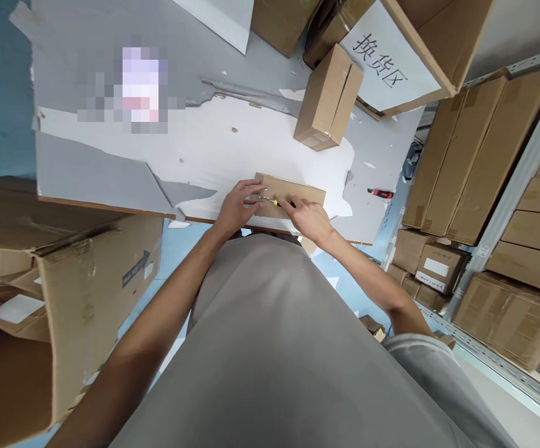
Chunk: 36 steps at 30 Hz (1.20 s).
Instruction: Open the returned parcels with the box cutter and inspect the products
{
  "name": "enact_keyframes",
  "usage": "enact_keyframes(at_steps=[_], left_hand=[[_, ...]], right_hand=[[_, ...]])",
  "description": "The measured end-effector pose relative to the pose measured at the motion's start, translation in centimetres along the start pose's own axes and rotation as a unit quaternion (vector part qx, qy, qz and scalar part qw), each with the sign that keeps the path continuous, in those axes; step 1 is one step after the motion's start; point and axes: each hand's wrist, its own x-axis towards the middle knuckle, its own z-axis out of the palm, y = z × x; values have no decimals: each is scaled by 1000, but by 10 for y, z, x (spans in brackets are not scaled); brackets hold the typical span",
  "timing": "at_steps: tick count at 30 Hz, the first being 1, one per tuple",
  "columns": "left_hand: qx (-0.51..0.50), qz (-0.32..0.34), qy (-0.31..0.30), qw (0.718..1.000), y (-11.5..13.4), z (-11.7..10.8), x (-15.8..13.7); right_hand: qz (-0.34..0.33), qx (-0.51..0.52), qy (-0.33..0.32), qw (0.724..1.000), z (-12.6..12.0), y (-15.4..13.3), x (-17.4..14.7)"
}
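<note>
Left hand: on the small box's left end; can't tell from here if it grips or just rests.
Right hand: fingers closed round a small tool, yellow part and thin tip showing, over the box; hands near each other, not joined.
Small box: centre of frame, lying at the table's near edge.
Table: grey top, torn white patch.
Taller box: above, right of centre.
Red-black cutter: right of centre, on the table.
Big open box: lower left, smaller boxes inside.
Shelf: right side, boxes stacked.
</note>
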Motion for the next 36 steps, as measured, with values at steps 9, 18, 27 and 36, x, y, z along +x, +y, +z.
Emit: enact_keyframes(at_steps=[9,18,27,36], left_hand=[[27,4,3,1000,5,-2,3],[40,-12,16,999,9,-3,2],[-10,-93,69,993,13,8,-11],[75,-70,97,990,18,13,-10]], right_hand=[[18,6,-12,1000,-33,-8,1],[15,2,-8,1000,-22,35,-31],[-40,41,23,998,4,27,-7],[-30,30,14,999,4,17,2]])
